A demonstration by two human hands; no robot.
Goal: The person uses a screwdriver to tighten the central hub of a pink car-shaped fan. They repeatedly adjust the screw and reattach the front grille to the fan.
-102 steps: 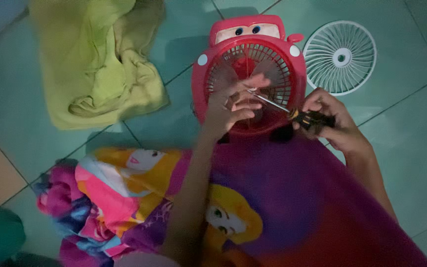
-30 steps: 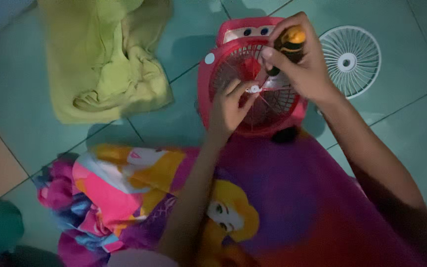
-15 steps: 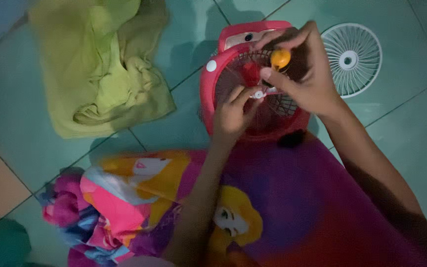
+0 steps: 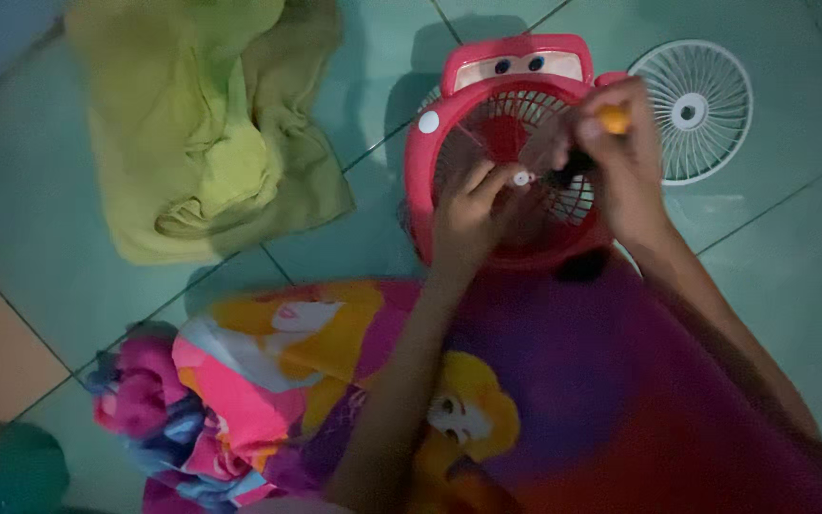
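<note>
A small red box fan (image 4: 430,181) shaped like a cartoon car lies face up on the floor, its red grille and blades showing. My left hand (image 4: 468,214) rests on the grille, fingertips pinching a small white part at the fan's centre. My right hand (image 4: 620,162) is closed around a screwdriver (image 4: 611,119) with an orange and black handle, held upright over the grille's right half, tip pointing down near the centre.
A loose white round fan grille (image 4: 696,109) lies on the teal tiles right of the fan. A crumpled yellow-green cloth (image 4: 211,124) lies at upper left. A colourful cartoon-print cloth (image 4: 278,381) covers my lap below the fan.
My right hand has swung the screwdriver from lying sideways across the grille to standing upright over it. My left hand stayed at the fan's centre.
</note>
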